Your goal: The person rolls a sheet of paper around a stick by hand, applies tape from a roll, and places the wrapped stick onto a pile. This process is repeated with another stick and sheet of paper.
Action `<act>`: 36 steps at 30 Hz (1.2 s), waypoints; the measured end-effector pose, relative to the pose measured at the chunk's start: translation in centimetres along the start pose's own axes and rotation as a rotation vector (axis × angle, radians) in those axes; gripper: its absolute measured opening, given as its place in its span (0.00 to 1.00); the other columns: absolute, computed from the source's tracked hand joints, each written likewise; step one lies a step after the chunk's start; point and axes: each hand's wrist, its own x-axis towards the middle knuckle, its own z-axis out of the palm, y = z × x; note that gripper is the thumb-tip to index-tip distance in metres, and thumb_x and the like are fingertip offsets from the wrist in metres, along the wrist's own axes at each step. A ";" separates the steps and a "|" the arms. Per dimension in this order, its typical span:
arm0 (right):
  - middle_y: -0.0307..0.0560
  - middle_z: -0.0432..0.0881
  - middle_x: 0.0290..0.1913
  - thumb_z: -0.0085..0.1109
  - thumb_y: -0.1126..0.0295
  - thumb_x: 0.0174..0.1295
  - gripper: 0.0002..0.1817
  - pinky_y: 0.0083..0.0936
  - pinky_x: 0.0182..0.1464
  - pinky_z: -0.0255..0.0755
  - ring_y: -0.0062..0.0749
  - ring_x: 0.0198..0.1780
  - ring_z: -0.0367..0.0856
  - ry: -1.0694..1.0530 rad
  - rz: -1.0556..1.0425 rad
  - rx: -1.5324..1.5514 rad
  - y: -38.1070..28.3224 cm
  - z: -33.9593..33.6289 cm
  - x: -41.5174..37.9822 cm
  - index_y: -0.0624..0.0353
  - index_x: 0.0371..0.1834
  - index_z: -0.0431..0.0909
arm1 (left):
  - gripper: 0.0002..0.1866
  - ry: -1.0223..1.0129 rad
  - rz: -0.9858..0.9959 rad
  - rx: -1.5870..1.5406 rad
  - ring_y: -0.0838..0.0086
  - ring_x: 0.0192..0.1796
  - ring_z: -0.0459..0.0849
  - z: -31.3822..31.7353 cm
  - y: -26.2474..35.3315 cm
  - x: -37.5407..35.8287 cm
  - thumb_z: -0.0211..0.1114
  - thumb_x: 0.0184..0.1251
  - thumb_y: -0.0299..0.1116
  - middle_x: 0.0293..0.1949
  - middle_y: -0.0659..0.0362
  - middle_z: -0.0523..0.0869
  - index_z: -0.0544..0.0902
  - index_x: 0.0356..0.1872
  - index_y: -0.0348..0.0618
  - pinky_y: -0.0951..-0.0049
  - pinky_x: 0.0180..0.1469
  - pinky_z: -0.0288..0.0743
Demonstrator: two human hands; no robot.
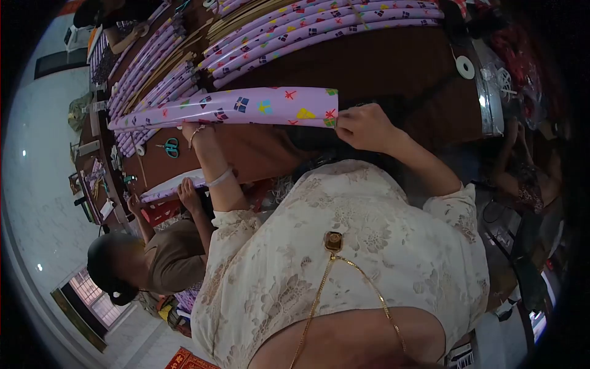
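A loosely rolled sheet of lilac wrapping paper (270, 107), printed with small gift boxes and bows, stretches across in front of me above the brown table. My right hand (367, 126) is closed on the lower corner of its right end, thumb and fingers pinched together. Under the left half of the roll, my left hand (194, 128) holds it from below, and the paper hides most of those fingers. Teal-handled scissors (171, 147) lie on the table, to the left of my left wrist.
Finished rolls of the same paper (326, 34) lie in rows at the back, with more rolls (147, 67) at back left. A white tape roll (464, 67) sits at right. At left, a co-worker (175, 252) handles another sheet (169, 187). Other people are at the edges.
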 end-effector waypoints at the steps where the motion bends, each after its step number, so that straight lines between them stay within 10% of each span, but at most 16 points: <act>1: 0.45 0.81 0.26 0.53 0.70 0.52 0.06 0.20 0.20 0.69 0.30 0.16 0.75 0.026 -0.055 -0.177 0.0 -0.2 0.0 0.58 0.21 0.75 | 0.17 0.050 0.025 0.008 0.58 0.40 0.81 0.3 0.0 -0.1 0.56 0.58 0.36 0.40 0.51 0.80 0.73 0.46 0.35 0.51 0.42 0.77; 2: 0.44 0.81 0.27 0.53 0.71 0.52 0.05 0.21 0.21 0.70 0.31 0.17 0.75 0.050 -0.112 -0.356 0.0 -0.5 0.1 0.57 0.21 0.74 | 0.19 0.062 0.082 0.075 0.58 0.42 0.80 0.7 -0.1 -0.2 0.56 0.59 0.37 0.41 0.51 0.80 0.72 0.47 0.36 0.51 0.43 0.77; 3: 0.49 0.81 0.27 0.49 0.71 0.55 0.07 0.19 0.20 0.69 0.29 0.15 0.74 -0.184 0.171 0.268 -1.7 -0.5 0.1 0.60 0.31 0.76 | 0.18 -0.015 0.041 0.021 0.58 0.42 0.80 0.6 0.1 -0.5 0.54 0.60 0.37 0.41 0.51 0.79 0.72 0.47 0.36 0.52 0.43 0.77; 4: 0.49 0.81 0.27 0.49 0.71 0.55 0.07 0.19 0.20 0.69 0.29 0.15 0.74 -0.187 0.173 0.270 -1.4 -0.7 0.1 0.60 0.31 0.76 | 0.18 -0.089 0.000 -0.031 0.58 0.43 0.80 0.3 0.3 -0.8 0.53 0.61 0.37 0.42 0.51 0.79 0.72 0.48 0.36 0.53 0.43 0.77; 6: 0.56 0.81 0.29 0.44 0.71 0.58 0.12 0.17 0.19 0.69 0.26 0.16 0.75 -0.324 -0.045 1.218 -0.8 -0.8 0.3 0.67 0.38 0.73 | 0.17 0.079 -0.011 -0.021 0.59 0.44 0.80 0.0 0.1 -0.9 0.50 0.63 0.38 0.43 0.51 0.79 0.72 0.48 0.38 0.53 0.44 0.77; 10: 0.53 0.81 0.30 0.44 0.72 0.56 0.11 0.17 0.17 0.69 0.26 0.14 0.73 -0.170 0.322 0.844 -4.2 -1.9 0.1 0.65 0.39 0.71 | 0.16 -0.009 0.008 -0.051 0.60 0.43 0.81 0.3 0.1 -0.2 0.52 0.61 0.37 0.42 0.51 0.80 0.73 0.46 0.39 0.55 0.44 0.78; 11: 0.49 0.82 0.29 0.49 0.72 0.54 0.08 0.20 0.19 0.70 0.27 0.14 0.74 -0.073 0.078 0.157 -2.9 -1.1 0.0 0.64 0.34 0.73 | 0.16 -0.058 0.006 -0.040 0.60 0.42 0.81 0.0 0.2 -0.2 0.53 0.61 0.37 0.42 0.51 0.80 0.73 0.46 0.38 0.56 0.43 0.78; 12: 0.49 0.82 0.29 0.49 0.72 0.54 0.08 0.20 0.19 0.70 0.27 0.14 0.74 -0.074 0.079 0.159 -2.9 -1.1 0.1 0.64 0.34 0.73 | 0.16 -0.106 0.005 -0.026 0.60 0.42 0.81 -0.1 0.2 -0.3 0.53 0.60 0.36 0.42 0.51 0.80 0.73 0.46 0.38 0.56 0.42 0.79; 17: 0.50 0.82 0.28 0.47 0.71 0.58 0.12 0.16 0.17 0.68 0.23 0.13 0.73 -0.137 0.355 0.381 -3.5 -0.8 0.7 0.64 0.19 0.74 | 0.16 -0.017 0.064 0.060 0.58 0.42 0.80 -0.6 0.3 0.5 0.52 0.61 0.35 0.42 0.51 0.80 0.73 0.47 0.37 0.54 0.43 0.78; 20: 0.54 0.82 0.28 0.44 0.69 0.60 0.16 0.14 0.15 0.67 0.24 0.11 0.72 -0.284 0.314 1.574 -1.8 -0.9 0.5 0.68 0.22 0.78 | 0.18 -0.143 0.072 0.042 0.59 0.44 0.80 -0.2 0.5 -1.8 0.48 0.64 0.38 0.45 0.51 0.78 0.71 0.50 0.40 0.54 0.45 0.77; 30: 0.48 0.82 0.26 0.48 0.65 0.62 0.14 0.17 0.17 0.68 0.22 0.14 0.74 0.019 0.065 -0.126 -2.8 -1.4 0.9 0.65 0.27 0.76 | 0.16 -0.161 0.029 0.019 0.60 0.42 0.80 -0.3 0.9 -0.1 0.48 0.63 0.37 0.42 0.51 0.79 0.73 0.47 0.40 0.57 0.43 0.78; 32: 0.52 0.82 0.27 0.47 0.61 0.63 0.19 0.16 0.15 0.67 0.24 0.13 0.73 -0.374 0.369 0.821 -4.1 -2.1 0.3 0.69 0.25 0.76 | 0.16 -0.182 0.104 0.013 0.60 0.44 0.80 -0.6 0.5 -0.4 0.48 0.63 0.36 0.44 0.51 0.79 0.72 0.47 0.40 0.57 0.45 0.77; 36: 0.58 0.81 0.28 0.34 0.64 0.64 0.22 0.14 0.09 0.61 0.24 0.09 0.68 -0.378 0.317 1.880 -2.5 -2.5 0.6 0.73 0.31 0.75 | 0.16 -0.050 0.074 -0.058 0.60 0.45 0.79 0.9 0.5 -2.1 0.47 0.63 0.35 0.45 0.51 0.78 0.71 0.49 0.40 0.57 0.46 0.76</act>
